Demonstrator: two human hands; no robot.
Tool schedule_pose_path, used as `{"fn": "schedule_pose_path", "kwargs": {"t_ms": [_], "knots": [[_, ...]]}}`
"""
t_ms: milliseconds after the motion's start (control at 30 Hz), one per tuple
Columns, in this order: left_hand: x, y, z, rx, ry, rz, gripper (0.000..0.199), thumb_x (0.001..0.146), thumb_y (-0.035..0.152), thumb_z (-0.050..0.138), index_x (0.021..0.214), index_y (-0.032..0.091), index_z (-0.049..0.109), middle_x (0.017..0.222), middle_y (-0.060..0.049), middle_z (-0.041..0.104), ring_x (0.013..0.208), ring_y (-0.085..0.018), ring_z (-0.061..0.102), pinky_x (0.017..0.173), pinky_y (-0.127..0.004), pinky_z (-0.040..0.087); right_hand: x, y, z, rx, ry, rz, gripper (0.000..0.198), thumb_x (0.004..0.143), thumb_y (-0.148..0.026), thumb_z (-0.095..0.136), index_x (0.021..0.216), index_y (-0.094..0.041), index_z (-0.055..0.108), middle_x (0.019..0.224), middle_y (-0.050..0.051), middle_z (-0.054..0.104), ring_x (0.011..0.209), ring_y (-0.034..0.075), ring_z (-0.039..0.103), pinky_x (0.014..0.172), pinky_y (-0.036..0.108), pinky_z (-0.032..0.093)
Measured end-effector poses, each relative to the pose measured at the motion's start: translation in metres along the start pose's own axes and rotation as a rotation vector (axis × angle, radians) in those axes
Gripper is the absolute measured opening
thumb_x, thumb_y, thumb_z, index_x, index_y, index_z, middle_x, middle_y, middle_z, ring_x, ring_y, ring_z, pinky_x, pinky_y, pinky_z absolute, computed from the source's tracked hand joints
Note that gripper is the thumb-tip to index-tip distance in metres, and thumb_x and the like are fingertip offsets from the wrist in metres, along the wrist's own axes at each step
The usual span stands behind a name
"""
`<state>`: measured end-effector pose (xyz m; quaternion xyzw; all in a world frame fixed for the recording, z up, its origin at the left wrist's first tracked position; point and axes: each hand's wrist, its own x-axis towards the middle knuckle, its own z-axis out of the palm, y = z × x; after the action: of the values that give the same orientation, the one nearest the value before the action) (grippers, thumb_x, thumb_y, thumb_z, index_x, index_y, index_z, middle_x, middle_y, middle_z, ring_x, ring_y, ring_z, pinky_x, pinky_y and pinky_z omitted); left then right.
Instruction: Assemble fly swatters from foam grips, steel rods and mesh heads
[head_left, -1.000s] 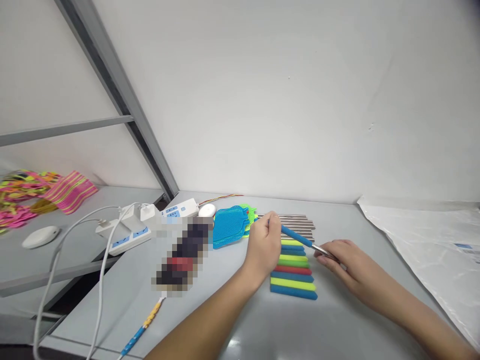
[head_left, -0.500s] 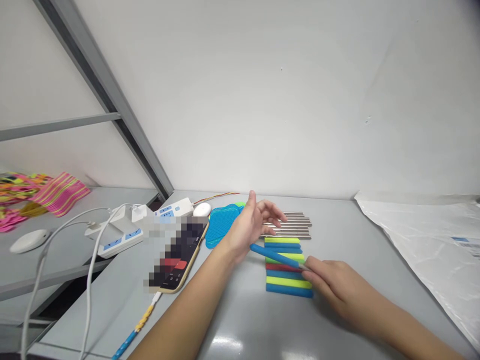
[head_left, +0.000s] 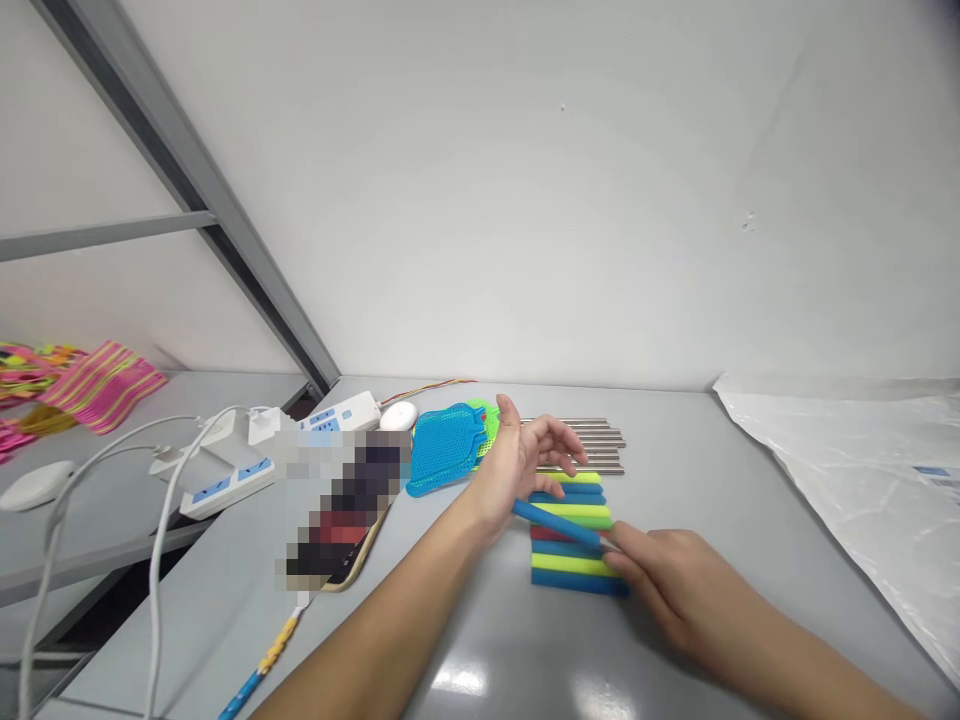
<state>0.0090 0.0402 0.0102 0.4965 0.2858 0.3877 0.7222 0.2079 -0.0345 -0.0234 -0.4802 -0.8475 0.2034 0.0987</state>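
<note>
My right hand (head_left: 667,570) pinches the metal end of a stick with a blue plastic handle (head_left: 556,522). This stick slants up and left over a row of blue, yellow-green and red handles (head_left: 571,564) lying side by side. My left hand (head_left: 517,465) is open and holds nothing, its fingers loosely curled and its palm turned to the right. The blue handle's far tip is at the base of that palm; whether they touch, I cannot tell. Thin metal rods (head_left: 604,437) lie behind the left fingers. Blue mesh fly swatter heads (head_left: 444,448) and a green one (head_left: 490,420) lie left of it.
A phone (head_left: 349,520) with a cable lies at the left, its screen blurred. Beyond it are power strips (head_left: 229,487), white cords and a round white object (head_left: 398,416). Pink striped pieces (head_left: 105,385) lie far left. White plastic sheeting (head_left: 840,470) covers the right side.
My left hand has shifted slightly right and down, closer over the blue handle's tip. The right hand keeps its pinch on the stick. The camera view has turned a little.
</note>
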Motion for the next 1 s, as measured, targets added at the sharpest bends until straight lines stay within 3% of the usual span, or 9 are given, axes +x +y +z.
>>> {"fn": "schedule_pose_path", "kwargs": {"t_ms": [333, 500, 600, 700, 867, 1000], "knots": [[0.001, -0.006, 0.003, 0.052, -0.050, -0.037, 0.085, 0.076, 0.083, 0.005, 0.084, 0.017, 0.058, 0.089, -0.009, 0.057, 0.076, -0.016, 0.053, 0.057, -0.024, 0.044, 0.000, -0.001, -0.001, -0.094, 0.053, -0.030, 0.032, 0.100, -0.034, 0.022, 0.076, -0.023, 0.040, 0.057, -0.002, 0.051, 0.049, 0.016, 0.045, 0.050, 0.027, 0.025], [0.004, -0.014, 0.004, 0.122, 0.012, -0.001, 0.082, 0.079, 0.081, 0.007, 0.084, 0.016, 0.057, 0.084, -0.008, 0.057, 0.069, -0.015, 0.052, 0.052, -0.023, 0.041, 0.001, 0.004, -0.001, -0.164, 0.062, -0.053, 0.032, 0.101, -0.035, 0.023, 0.077, -0.023, 0.042, 0.059, -0.001, 0.052, 0.053, 0.016, 0.048, 0.052, 0.027, 0.028], [0.003, -0.020, 0.009, 0.302, 0.125, 0.076, 0.070, 0.087, 0.071, 0.014, 0.083, 0.016, 0.057, 0.082, -0.006, 0.059, 0.067, -0.014, 0.052, 0.056, -0.025, 0.041, 0.002, 0.013, -0.006, -0.216, 0.083, -0.121, 0.029, 0.100, -0.031, 0.027, 0.080, -0.022, 0.046, 0.065, 0.000, 0.056, 0.059, 0.016, 0.051, 0.057, 0.028, 0.032], [-0.004, -0.022, 0.019, 0.574, 0.207, 0.196, 0.055, 0.095, 0.057, 0.020, 0.082, 0.017, 0.056, 0.080, -0.004, 0.060, 0.069, -0.014, 0.052, 0.065, -0.027, 0.042, 0.003, 0.028, -0.018, -0.290, 0.193, -0.236, 0.020, 0.099, -0.027, 0.034, 0.094, -0.022, 0.053, 0.078, 0.002, 0.062, 0.067, 0.016, 0.054, 0.070, 0.032, 0.036], [-0.014, -0.017, 0.029, 1.184, 0.167, 0.423, 0.031, 0.095, 0.043, 0.039, 0.084, 0.019, 0.055, 0.084, -0.005, 0.061, 0.081, -0.019, 0.052, 0.073, -0.031, 0.037, 0.002, 0.056, -0.046, -0.464, 0.423, -0.280, 0.015, 0.097, -0.029, 0.043, 0.097, -0.024, 0.057, 0.075, 0.000, 0.062, 0.069, 0.016, 0.053, 0.085, 0.038, 0.032], [-0.013, -0.014, 0.024, 1.316, 0.159, 0.445, 0.030, 0.096, 0.040, 0.037, 0.084, 0.019, 0.054, 0.082, -0.004, 0.060, 0.077, -0.018, 0.052, 0.068, -0.029, 0.036, 0.000, 0.078, -0.060, -0.506, 0.507, -0.222, 0.020, 0.096, -0.036, 0.042, 0.096, -0.027, 0.060, 0.081, 0.001, 0.065, 0.075, 0.017, 0.056, 0.088, 0.041, 0.029]]}}
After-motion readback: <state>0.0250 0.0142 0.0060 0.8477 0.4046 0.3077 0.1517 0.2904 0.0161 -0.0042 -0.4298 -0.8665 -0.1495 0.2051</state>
